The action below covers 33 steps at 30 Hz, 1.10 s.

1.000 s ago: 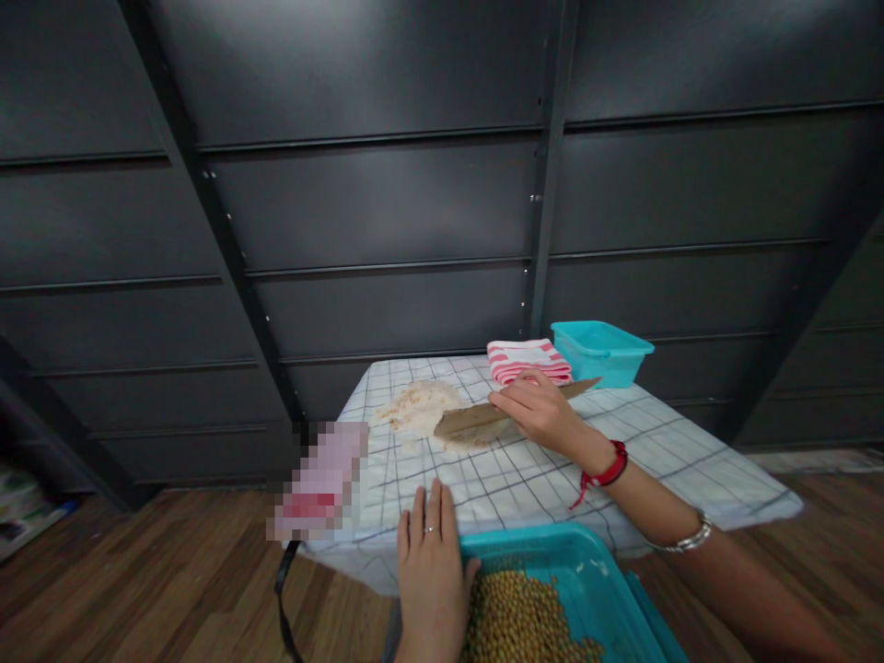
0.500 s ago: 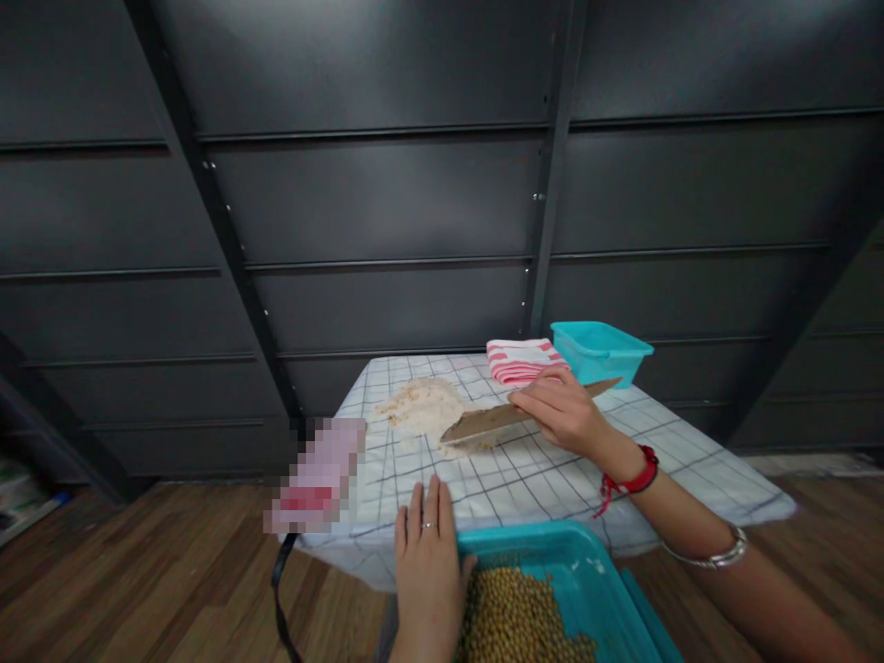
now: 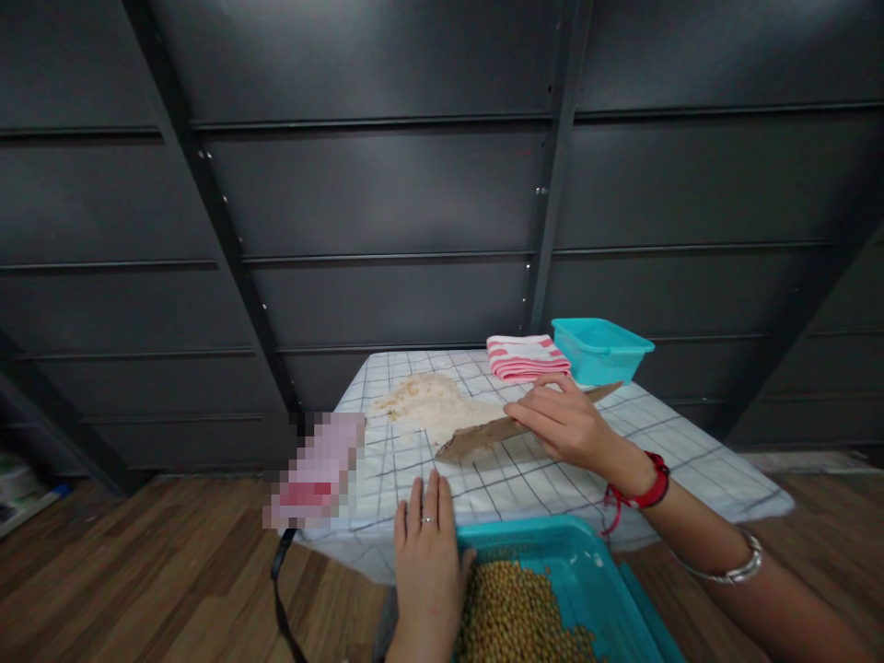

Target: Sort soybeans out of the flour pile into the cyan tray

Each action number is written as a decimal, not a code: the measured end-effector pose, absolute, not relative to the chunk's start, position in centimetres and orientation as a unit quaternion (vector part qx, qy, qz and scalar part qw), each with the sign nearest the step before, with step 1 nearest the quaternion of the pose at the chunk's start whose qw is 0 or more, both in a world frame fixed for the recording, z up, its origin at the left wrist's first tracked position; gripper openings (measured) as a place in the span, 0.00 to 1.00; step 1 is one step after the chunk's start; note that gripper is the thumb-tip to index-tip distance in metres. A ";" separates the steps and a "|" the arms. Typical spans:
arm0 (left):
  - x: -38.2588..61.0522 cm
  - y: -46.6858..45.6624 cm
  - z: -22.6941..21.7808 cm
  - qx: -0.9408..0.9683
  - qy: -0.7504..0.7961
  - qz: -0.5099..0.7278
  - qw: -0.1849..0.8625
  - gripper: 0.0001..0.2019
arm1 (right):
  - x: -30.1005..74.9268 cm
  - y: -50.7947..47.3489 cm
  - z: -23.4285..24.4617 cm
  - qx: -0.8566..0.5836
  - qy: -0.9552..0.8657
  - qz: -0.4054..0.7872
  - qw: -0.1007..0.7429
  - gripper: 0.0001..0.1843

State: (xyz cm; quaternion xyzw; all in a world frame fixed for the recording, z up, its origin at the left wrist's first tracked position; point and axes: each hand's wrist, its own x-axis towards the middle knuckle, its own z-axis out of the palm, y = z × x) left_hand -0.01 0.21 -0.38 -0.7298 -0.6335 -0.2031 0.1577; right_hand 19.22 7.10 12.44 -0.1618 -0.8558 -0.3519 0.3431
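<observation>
My right hand (image 3: 566,424) grips a long brown strip of cardboard (image 3: 483,433) and holds it edge-down on the checked tablecloth (image 3: 525,474), just near of a heap of pale flour-like powder (image 3: 432,403). My left hand (image 3: 426,562) lies flat with fingers stretched out at the near table edge, its thumb against the rim of a teal tray (image 3: 573,552) filled with yellowish beans (image 3: 517,617). A ring shows on the left hand; a red thread and a metal bangle are on my right wrist.
A folded red-and-white striped cloth (image 3: 525,357) and a small teal tub (image 3: 599,350) stand at the far side of the table. A blurred pink object (image 3: 318,470) lies at the left table edge, a black strap (image 3: 282,589) hanging below. Dark metal wall panels rise behind; wooden floor surrounds the table.
My right hand has drawn the cardboard strip toward me across the cloth, away from the powder heap. My left hand has stayed in place.
</observation>
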 end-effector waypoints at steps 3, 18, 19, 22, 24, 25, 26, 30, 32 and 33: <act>0.0 0.3 -0.4 -0.730 -0.632 -0.206 0.156 0.31 | 19.3 7.2 12.5 -0.172 -0.843 -0.359 0.360 0.12; -0.1 0.2 -0.4 -0.733 -0.624 -0.210 0.168 0.30 | 19.3 5.9 11.7 -0.179 -0.853 -0.355 0.339 0.11; -0.1 0.2 -0.4 -0.734 -0.624 -0.210 0.166 0.30 | 19.6 5.7 11.7 -0.178 -0.854 -0.352 0.340 0.12; -0.1 0.1 -0.6 -0.737 -0.622 -0.209 0.162 0.30 | 19.9 5.5 12.0 -0.181 -0.847 -0.351 0.356 0.12; -0.1 0.1 -0.6 -0.737 -0.622 -0.209 0.160 0.30 | 19.7 5.6 12.1 -0.190 -0.839 -0.356 0.365 0.12; -0.1 0.0 -0.5 -0.737 -0.623 -0.208 0.159 0.30 | 19.6 5.8 12.1 -0.195 -0.836 -0.360 0.365 0.11; -0.1 0.0 -0.5 -0.737 -0.623 -0.207 0.158 0.30 | 19.4 5.9 12.1 -0.197 -0.835 -0.364 0.363 0.11; -0.2 0.1 -0.6 -0.737 -0.622 -0.209 0.162 0.30 | 18.8 6.4 11.7 -0.186 -0.840 -0.373 0.348 0.11; -0.2 0.2 -0.8 -0.738 -0.620 -0.210 0.163 0.30 | 18.8 6.2 11.5 -0.184 -0.844 -0.368 0.344 0.11; -0.3 0.3 -0.9 -0.739 -0.620 -0.210 0.163 0.30 | 18.9 6.0 11.5 -0.186 -0.846 -0.365 0.342 0.11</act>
